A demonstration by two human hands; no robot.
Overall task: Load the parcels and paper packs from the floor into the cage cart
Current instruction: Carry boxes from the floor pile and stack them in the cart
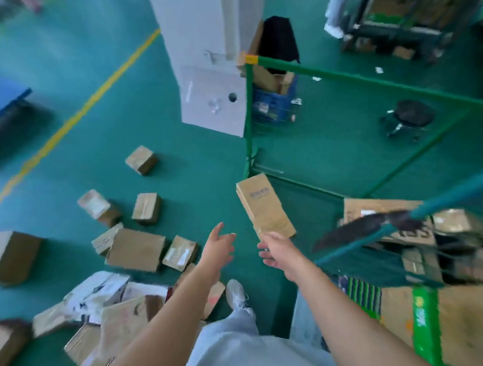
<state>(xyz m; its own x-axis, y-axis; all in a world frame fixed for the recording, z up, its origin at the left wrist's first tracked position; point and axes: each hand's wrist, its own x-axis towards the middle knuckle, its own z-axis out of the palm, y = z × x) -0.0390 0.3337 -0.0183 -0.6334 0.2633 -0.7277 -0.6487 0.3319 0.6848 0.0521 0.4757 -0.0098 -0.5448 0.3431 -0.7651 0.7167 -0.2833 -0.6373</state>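
Observation:
My right hand [276, 251] grips the near end of a long brown paper pack [264, 205], held out in front of me beside the green cage cart [327, 74]. My left hand [219, 244] is raised beside it with fingers straight, touching nothing. Inside the cart at the right lie several cardboard parcels [384, 207], partly blurred behind the green rail. On the green floor to the left lie several brown parcels, among them a wide flat one [136, 250] and a small one [141, 159]. White paper packs [100, 291] lie near my feet.
A white pillar [211, 58] stands just left of the cart's far corner. A blue crate with cardboard [274, 102] and a black stool [411, 116] show beyond the cart mesh. A yellow floor line [72, 119] runs diagonally. My shoe [236, 293] stands by the pile.

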